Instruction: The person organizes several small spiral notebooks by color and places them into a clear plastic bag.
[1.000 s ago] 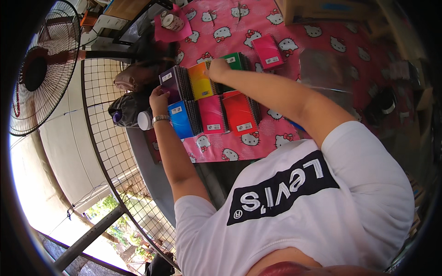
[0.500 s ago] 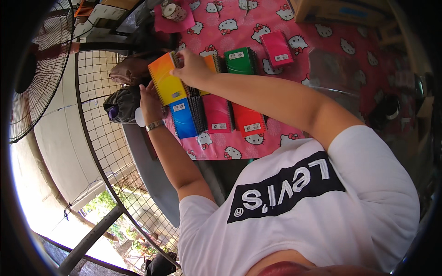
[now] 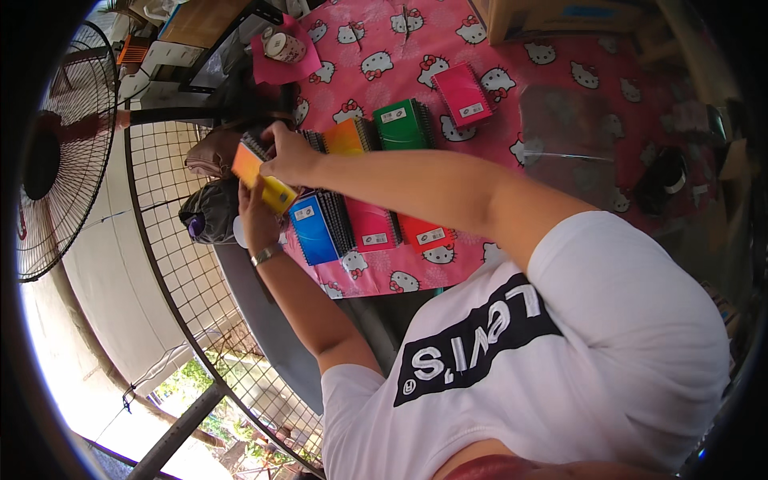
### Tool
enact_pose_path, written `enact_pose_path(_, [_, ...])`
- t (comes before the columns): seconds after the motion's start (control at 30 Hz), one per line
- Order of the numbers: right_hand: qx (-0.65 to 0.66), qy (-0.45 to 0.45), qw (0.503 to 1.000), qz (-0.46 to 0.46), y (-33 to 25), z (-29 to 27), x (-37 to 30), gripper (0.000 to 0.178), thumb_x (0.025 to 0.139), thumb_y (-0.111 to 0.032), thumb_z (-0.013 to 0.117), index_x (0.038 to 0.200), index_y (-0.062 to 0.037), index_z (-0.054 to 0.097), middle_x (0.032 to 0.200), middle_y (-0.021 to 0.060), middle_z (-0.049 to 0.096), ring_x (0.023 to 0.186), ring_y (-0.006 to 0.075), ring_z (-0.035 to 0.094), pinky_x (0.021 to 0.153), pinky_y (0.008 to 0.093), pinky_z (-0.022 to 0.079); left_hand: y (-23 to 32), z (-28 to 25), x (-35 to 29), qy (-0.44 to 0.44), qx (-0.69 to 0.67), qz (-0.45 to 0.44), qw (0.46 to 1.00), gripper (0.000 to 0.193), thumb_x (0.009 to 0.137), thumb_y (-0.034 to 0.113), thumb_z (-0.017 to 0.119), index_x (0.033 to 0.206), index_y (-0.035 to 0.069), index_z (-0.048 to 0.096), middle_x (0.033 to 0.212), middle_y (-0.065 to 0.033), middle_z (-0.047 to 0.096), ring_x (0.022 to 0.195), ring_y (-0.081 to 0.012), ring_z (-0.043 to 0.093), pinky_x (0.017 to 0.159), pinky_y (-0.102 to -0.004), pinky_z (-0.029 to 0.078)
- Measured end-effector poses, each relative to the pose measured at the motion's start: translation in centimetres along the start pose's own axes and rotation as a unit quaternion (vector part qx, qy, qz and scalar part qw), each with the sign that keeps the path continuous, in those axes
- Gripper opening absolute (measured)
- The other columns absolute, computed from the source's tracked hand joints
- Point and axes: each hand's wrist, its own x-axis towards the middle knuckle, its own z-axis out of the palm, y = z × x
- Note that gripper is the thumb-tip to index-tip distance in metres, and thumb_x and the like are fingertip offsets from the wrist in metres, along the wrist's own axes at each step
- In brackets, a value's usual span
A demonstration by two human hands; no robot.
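Above the left edge of the table, I hold a small spiral notebook (image 3: pixel 276 194) with an orange-to-yellow cover, tilted and partly blurred. My left hand (image 3: pixel 258 220), with a metal watch on its wrist, grips its lower left edge. The fingers of my right hand (image 3: pixel 292 158) close on its upper right side. Right beside it lie stacked spiral notebooks: blue (image 3: pixel 314 230), pink (image 3: pixel 370 226) and red (image 3: pixel 424 232) in the near row. Behind these are an orange-yellow notebook (image 3: pixel 344 138) and a green notebook (image 3: pixel 398 126). My right forearm hides part of the stacks.
A separate pink notebook (image 3: pixel 462 96) lies farther back on the pink patterned tablecloth (image 3: pixel 384 36). Toward the back left stands a cup (image 3: pixel 286 48) on a pink sheet. Bags (image 3: pixel 216 212) and a fan (image 3: pixel 48 156) are at left, a cardboard box (image 3: pixel 552 22) at the back right.
The orange-yellow notebook has tipped and turned in my hands, its cover now foreshortened. My left fingers have come onto its edge. The whole view has shifted slightly.
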Motion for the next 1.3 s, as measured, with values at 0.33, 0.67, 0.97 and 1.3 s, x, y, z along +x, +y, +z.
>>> enact_pose_path(0.33, [-0.539, -0.086, 0.838, -0.003, 8.6, -23.1, -2.0, 0.045, 0.075, -0.036, 0.074, 0.111, -0.0111, 0.062, 0.117, 0.0113, 0.059, 0.105, 0.031, 0.057, 0.088, 0.0454, 0.046, 0.4, 13.5, -12.8, -0.088, -0.505, -0.186, 0.838, 0.037, 0.095, 0.028, 0.055, 0.125, 0.006, 0.05, 0.114, -0.0079, 0.062, 0.102, -0.0225, 0.063, 0.084, -0.0376, 0.054])
enact_pose_path(0.67, [-0.292, -0.394, 0.843, -0.221, -8.7, -19.5, -6.5, 0.018, 0.076, -0.011, 0.065, 0.093, -0.0043, 0.064, 0.085, 0.0067, 0.064, 0.081, 0.0175, 0.063, 0.07, 0.0312, 0.05, 1.6, 17.4, -18.4, -0.032, -0.483, -0.232, 0.843, 0.038, 0.099, 0.033, 0.047, 0.125, 0.007, 0.05, 0.12, -0.0073, 0.06, 0.106, -0.0215, 0.062, 0.088, -0.0361, 0.052])
enact_pose_path(0.97, [-0.203, -0.142, 0.909, -0.335, -1.3, -17.0, -11.4, 0.032, 0.075, -0.013, 0.065, 0.106, -0.0063, 0.064, 0.095, 0.0131, 0.066, 0.087, 0.0322, 0.062, 0.078, 0.0404, 0.05, 1.2, 21.8, -22.9, -0.046, -0.577, -0.239, 0.78, 0.042, 0.09, 0.026, 0.06, 0.124, 0.005, 0.05, 0.11, -0.0076, 0.063, 0.092, -0.0199, 0.064, 0.081, -0.0334, 0.054])
enact_pose_path(1.3, [-0.529, 0.176, 0.818, 0.143, 13.4, -34.7, -7.2, 0.056, 0.073, -0.033, 0.079, 0.117, -0.0059, 0.058, 0.11, 0.0165, 0.065, 0.105, 0.0305, 0.062, 0.089, 0.041, 0.049, 0.6, 20.4, -28.4, 0.024, -0.514, -0.223, 0.828, 0.039, 0.092, 0.025, 0.062, 0.124, 0.007, 0.05, 0.111, -0.0072, 0.063, 0.095, -0.0193, 0.066, 0.08, -0.0345, 0.057])
